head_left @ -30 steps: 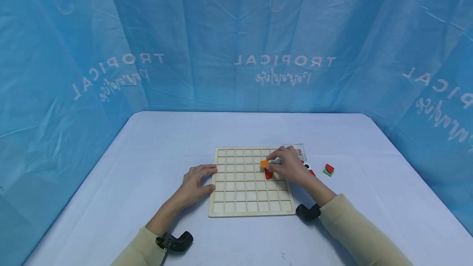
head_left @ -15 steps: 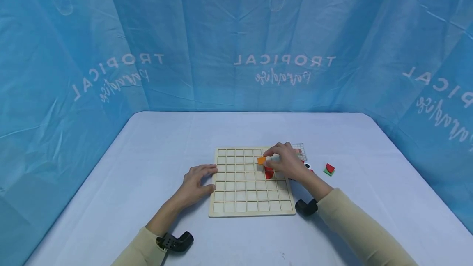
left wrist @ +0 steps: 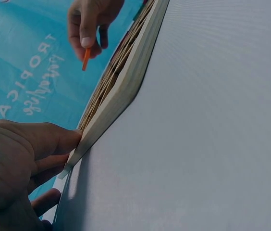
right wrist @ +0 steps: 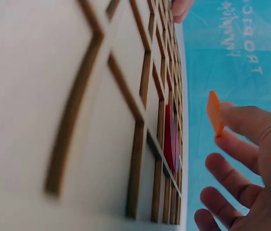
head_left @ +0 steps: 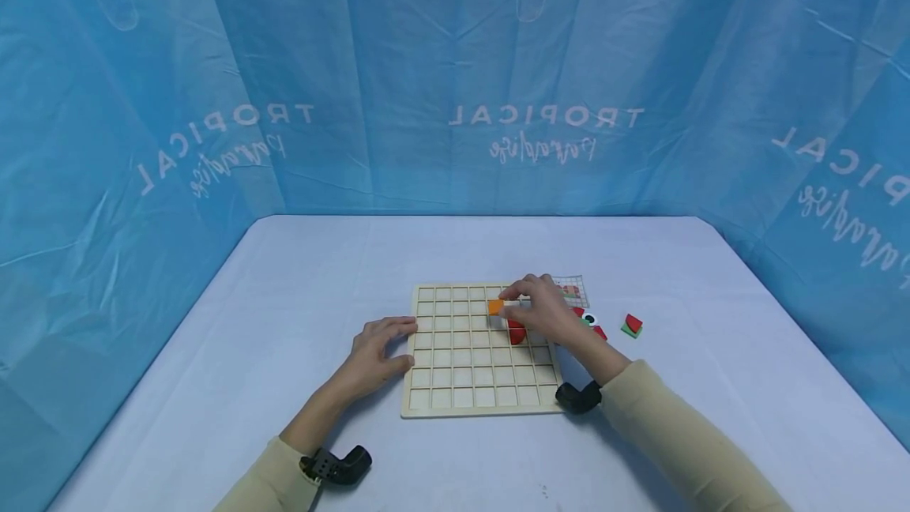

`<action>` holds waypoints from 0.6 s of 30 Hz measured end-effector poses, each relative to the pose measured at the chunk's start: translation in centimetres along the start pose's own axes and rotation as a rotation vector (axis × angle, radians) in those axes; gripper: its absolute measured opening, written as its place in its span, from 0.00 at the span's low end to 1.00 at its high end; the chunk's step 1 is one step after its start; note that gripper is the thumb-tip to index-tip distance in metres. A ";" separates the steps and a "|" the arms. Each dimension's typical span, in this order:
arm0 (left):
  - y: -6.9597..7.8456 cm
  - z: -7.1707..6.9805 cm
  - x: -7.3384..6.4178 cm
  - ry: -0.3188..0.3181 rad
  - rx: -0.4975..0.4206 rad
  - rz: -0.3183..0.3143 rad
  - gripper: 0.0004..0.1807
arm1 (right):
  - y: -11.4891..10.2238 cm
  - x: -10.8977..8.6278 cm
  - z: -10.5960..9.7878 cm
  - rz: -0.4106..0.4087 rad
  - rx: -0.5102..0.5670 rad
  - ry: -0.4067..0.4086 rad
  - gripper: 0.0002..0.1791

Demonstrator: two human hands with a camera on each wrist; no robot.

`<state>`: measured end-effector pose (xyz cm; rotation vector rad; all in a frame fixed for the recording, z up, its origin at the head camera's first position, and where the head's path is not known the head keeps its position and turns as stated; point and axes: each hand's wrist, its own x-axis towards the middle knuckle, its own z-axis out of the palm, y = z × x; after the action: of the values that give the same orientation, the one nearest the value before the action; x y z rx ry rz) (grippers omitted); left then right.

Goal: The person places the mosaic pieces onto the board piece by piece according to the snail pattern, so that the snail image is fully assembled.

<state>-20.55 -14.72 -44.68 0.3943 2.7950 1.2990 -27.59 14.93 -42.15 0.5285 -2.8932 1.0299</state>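
Note:
In the head view my right hand (head_left: 542, 310) pinches an orange square tile (head_left: 495, 307) by its edge, over the far half of a pale wooden grid board (head_left: 485, 413). The right wrist view has the orange tile (right wrist: 215, 113) between thumb and forefinger, raised off the grid, the other fingers loosely bent. Red pieces (head_left: 517, 333) sit in cells just below this hand. At the board's left edge rests my left hand (head_left: 373, 354), fingers spread. Seen from the left wrist, the thumb of that hand (left wrist: 10, 163) touches the board's side (left wrist: 126, 91).
A printed grid card (head_left: 572, 291) lies beyond the board's far right corner, partly behind the right hand. Near it are red and green pieces and an eye-patterned tile (head_left: 588, 320). Farther right, a red piece (head_left: 633, 322) overlaps a green one (head_left: 631, 332) on the white table (head_left: 313, 267).
My right hand has carried the orange tile leftward and slightly away across the board, uncovering more of the red pieces and the card. The left hand has stayed put.

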 end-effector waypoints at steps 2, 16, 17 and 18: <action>0.0 0.0 0.0 -0.001 -0.001 -0.002 0.27 | 0.2 0.1 0.4 0.007 0.003 0.001 0.11; 0.0 0.0 0.0 0.001 0.007 -0.015 0.27 | 0.7 -0.3 1.1 -0.087 -0.202 -0.003 0.12; 0.0 0.0 0.0 0.001 0.007 -0.014 0.27 | 0.7 -0.4 1.1 -0.090 -0.212 -0.006 0.12; 0.0 0.0 0.0 0.002 0.008 -0.014 0.27 | 0.7 -0.4 1.1 -0.093 -0.222 -0.009 0.11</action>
<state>-20.54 -14.73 -44.63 0.3737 2.8006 1.2868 -27.32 14.87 -43.52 0.6476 -2.9076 0.6842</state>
